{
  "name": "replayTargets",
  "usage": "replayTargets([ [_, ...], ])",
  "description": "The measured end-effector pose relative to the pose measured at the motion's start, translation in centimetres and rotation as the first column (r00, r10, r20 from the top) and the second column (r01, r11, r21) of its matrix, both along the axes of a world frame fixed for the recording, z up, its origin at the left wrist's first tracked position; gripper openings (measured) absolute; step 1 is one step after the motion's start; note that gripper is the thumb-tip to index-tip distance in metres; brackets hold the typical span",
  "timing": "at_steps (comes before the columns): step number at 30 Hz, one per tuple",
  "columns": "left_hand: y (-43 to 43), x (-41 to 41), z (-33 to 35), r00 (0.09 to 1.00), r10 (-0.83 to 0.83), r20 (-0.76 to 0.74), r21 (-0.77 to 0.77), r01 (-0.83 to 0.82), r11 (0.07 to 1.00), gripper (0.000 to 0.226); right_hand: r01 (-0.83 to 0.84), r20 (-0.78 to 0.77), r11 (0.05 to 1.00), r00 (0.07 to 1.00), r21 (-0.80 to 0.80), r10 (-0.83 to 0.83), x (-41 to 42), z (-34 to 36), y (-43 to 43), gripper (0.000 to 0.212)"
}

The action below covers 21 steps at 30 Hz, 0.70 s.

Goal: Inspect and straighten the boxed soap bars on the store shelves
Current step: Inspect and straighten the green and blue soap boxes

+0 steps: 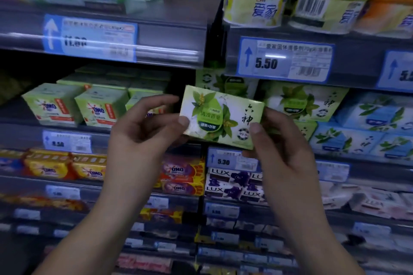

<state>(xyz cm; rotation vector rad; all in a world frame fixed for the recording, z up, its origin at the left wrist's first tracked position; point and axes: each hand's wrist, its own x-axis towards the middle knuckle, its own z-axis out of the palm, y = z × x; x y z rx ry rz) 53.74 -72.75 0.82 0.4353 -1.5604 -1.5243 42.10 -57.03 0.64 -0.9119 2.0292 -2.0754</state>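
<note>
Store shelves [169, 35] fill the view, with stacked green soap boxes [306, 100] on the middle tier. The left hand [143, 131] and right hand [283, 147] each pinch 1 end of a tilted green soap box [221, 114], held just before that stack.

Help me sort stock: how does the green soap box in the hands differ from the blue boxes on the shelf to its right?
Colour: the green soap box is lime green; the blue boxes pale blue.
Place: the green soap box is pinched between left hand and right hand, off the shelf; the blue boxes sit stacked on it.
Shared: leaf artwork and brush-script lettering.
</note>
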Motion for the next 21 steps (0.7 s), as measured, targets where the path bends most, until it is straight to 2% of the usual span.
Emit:
replayTargets([
  [2,-0.1,0.7,-0.4,1.0,0.013,0.006,0.016,-0.013,1.0,0.035,-0.037,0.03,0.999,0.999,-0.02,0.038,0.2,0.0,-0.1,0.033],
  [5,-0.4,1.7,-1.0,1.0,0.022,0.021,0.027,-0.022,0.999,0.024,-0.067,0.059,0.996,0.996,-0.06,0.07,0.7,-0.3,-0.6,0.045],
  [7,-0.8,2.2,-1.3,1.0,0.001,0.01,0.053,-0.001,0.999,0.013,-0.082,0.104,0.993,0.99,-0.09,0.092,1.1,-0.4,-0.8,0.046],
  [10,-1.4,3.0,-1.3,0.997,-0.071,-0.013,0.107,0.072,0.992,0.016,-0.103,0.224,0.989,0.967,-0.102,0.124,1.6,-0.5,-0.9,0.042],
  [13,-1.8,3.8,-1.4,0.989,-0.142,-0.035,0.153,0.146,0.977,0.019,-0.131,0.316,0.99,0.938,-0.049,0.139,2.1,-0.6,-1.1,0.059],
  [15,-1.7,4.0,-1.5,0.99,-0.138,-0.041,0.194,0.143,0.97,0.021,-0.147,0.36,0.988,0.92,-0.046,0.154,2.5,-0.5,-1.1,0.054],
  [19,-1.7,4.1,-1.5,0.994,-0.105,-0.029,0.253,0.109,0.961,0.023,-0.148,0.342,0.989,0.928,-0.032,0.15,2.7,-0.6,-1.0,0.076],
  [21,-1.8,4.2,-1.6,0.992,-0.124,-0.031,0.26,0.127,0.957,0.019,-0.129,0.302,0.99,0.943,-0.05,0.138,2.7,-0.4,-1.0,0.065],
])
